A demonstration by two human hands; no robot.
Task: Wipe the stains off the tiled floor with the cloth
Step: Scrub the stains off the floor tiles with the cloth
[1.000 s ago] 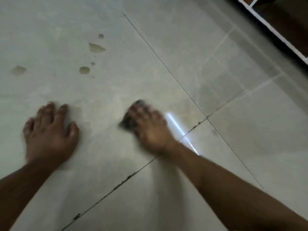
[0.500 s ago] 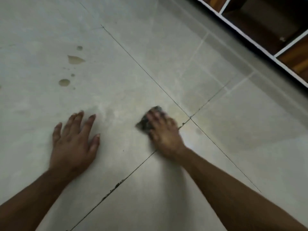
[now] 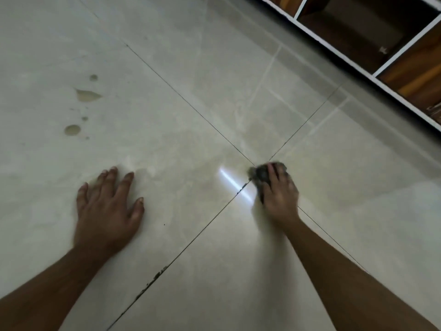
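My right hand (image 3: 279, 194) presses a dark grey crumpled cloth (image 3: 260, 174) onto the pale tiled floor (image 3: 191, 68), right where four tiles meet. The cloth pokes out ahead and to the left of my fingers; the rest is hidden under my palm. My left hand (image 3: 107, 206) lies flat on the floor with its fingers spread and holds nothing. Brownish stains lie on the tile ahead of the left hand: a pointed blotch (image 3: 87, 94), a round drop (image 3: 72, 129) and several small specks around them.
Dark grime sits in the grout line (image 3: 152, 280) between my arms. A bright streak of reflected light (image 3: 235, 183) lies left of the cloth. A white-framed shelf unit with dark wooden compartments (image 3: 372, 37) stands at the top right.
My right hand has slid the cloth to the right, from the stained tile to the joint where the tiles cross. The view has shifted, so the stains sit further left and lower.
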